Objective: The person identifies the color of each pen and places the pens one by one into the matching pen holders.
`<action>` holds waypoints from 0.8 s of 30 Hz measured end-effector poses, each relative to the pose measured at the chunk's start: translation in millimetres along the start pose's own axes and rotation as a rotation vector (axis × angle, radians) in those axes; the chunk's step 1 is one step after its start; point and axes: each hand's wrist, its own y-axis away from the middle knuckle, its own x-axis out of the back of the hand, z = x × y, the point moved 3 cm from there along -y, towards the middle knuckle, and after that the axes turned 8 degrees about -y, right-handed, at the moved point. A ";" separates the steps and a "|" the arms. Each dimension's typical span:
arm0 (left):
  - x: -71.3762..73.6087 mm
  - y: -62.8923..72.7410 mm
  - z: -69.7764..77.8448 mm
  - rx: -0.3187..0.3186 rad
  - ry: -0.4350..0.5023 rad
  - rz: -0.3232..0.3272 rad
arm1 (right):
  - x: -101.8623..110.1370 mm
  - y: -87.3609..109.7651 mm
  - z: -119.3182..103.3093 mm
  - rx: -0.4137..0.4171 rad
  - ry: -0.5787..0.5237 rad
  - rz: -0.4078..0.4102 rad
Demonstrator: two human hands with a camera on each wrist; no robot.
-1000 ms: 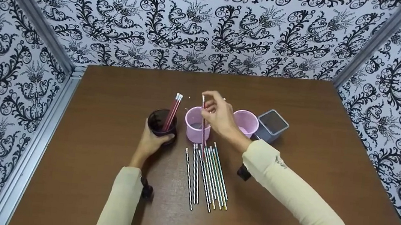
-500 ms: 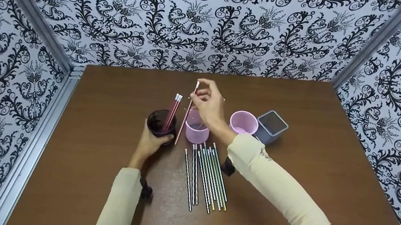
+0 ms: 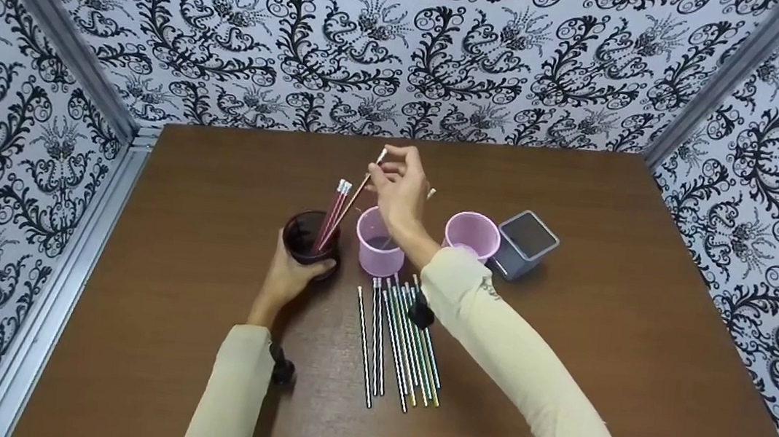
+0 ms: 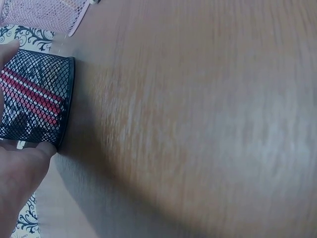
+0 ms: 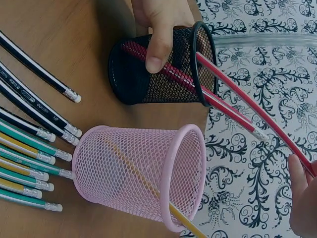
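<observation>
My left hand [image 3: 289,273] grips a black mesh pencil cup [image 5: 143,74] on the table, thumb and fingers round its wall. Red pencils [image 3: 333,213] lean inside it, eraser ends up. Above the cup, my right hand [image 3: 400,187] pinches another red pencil [image 5: 257,109] near its eraser end, and the lower end reaches in past the cup's rim. Just right of the black cup stands a pink mesh cup [image 5: 133,168] with a yellow pencil [image 5: 183,220] in it. The left wrist view shows the red pencils through the mesh [image 4: 34,94].
Black, green and yellow pencils [image 3: 404,345] lie side by side in front of the cups. A second pink cup [image 3: 473,234] and a grey square mesh holder [image 3: 528,243] stand to the right. Patterned walls [image 3: 380,41] enclose the table's back and sides.
My right hand has moved left and up from over the pink cup, carrying the red pencil, whose lower end is now inside the black cup. The left hand keeps its hold.
</observation>
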 end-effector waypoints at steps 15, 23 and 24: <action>2.9 5.9 14.9 0.005 0.001 -0.014 | 2.2 11.1 23.9 0.146 0.258 -0.160; -1.6 -6.4 -14.2 0.034 0.003 -0.024 | -12.9 14.0 19.3 0.288 0.432 -0.279; -2.4 -8.1 -18.7 0.036 -0.002 -0.022 | -13.3 14.8 20.3 0.284 0.472 -0.285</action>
